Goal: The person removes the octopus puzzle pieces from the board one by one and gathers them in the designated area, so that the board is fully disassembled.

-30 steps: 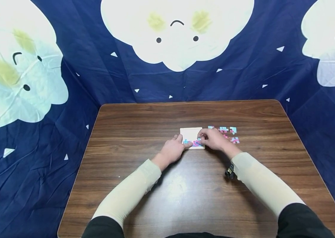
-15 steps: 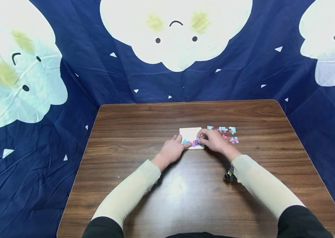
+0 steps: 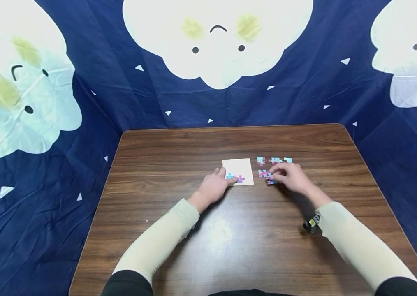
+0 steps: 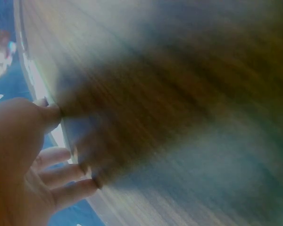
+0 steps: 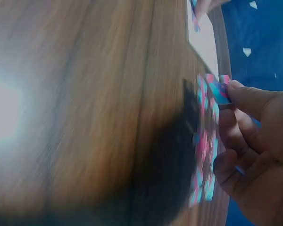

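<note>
A white puzzle board (image 3: 239, 165) lies on the table, with joined jigsaw pieces (image 3: 240, 179) along its lower left. Straight fingers of my left hand (image 3: 213, 187) rest at the board's left edge, and the thumb touches those pieces. To the right, my right hand (image 3: 293, 177) pinches a pink, purple and blue jigsaw piece (image 5: 219, 90) between thumb and fingers, raised above the table in the right wrist view. Loose jigsaw pieces (image 3: 262, 173) lie around and below that hand, which hides some of them. The left wrist view shows the left hand (image 4: 23, 150) but no pieces clearly.
Beyond the right hand lies a back row of loose pieces (image 3: 276, 160). The brown wooden table (image 3: 179, 156) meets a dark blue cloth backdrop (image 3: 149, 102) printed with white clouds. A small black device (image 3: 311, 224) sits at the right wrist.
My right hand has moved right, away from the board, carrying a jigsaw piece over to the loose ones. The left hand has stayed in place.
</note>
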Tool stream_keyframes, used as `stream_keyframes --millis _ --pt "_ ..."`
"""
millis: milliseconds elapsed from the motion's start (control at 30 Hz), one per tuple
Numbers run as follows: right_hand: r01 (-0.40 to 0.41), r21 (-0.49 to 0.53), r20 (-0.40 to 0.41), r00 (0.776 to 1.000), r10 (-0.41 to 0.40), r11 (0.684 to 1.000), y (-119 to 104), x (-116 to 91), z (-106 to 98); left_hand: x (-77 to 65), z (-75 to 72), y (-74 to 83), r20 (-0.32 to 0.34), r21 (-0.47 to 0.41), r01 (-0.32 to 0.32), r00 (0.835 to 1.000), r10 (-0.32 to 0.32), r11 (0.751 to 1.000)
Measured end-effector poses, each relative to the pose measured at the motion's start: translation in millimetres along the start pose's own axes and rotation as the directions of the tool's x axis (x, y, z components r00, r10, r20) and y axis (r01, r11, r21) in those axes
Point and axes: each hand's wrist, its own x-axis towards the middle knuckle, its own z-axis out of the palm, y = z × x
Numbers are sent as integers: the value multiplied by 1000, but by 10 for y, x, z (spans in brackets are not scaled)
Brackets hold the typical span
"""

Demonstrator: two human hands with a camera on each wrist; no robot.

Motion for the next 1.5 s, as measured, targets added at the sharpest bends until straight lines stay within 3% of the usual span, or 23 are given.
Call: stream_keyframes --millis 267,500,767,1500 --pt "-132 6 -18 991 132 991 297 -367 -236 -17 -15 -19 8 -16 11 1000 -11 1000" --pt "-226 -20 -54 973 224 974 494 -585 -260 -22 -22 -8 16 -25 10 1000 -10 1000" --pt "-182 -64 -136 976 172 981 554 -580 -185 -15 -35 -19 7 -15 15 1000 -15 1000" --pt "-260 -53 -124 960 252 964 535 -609 -121 4 12 -3 -6 -13 4 1000 -4 1000"
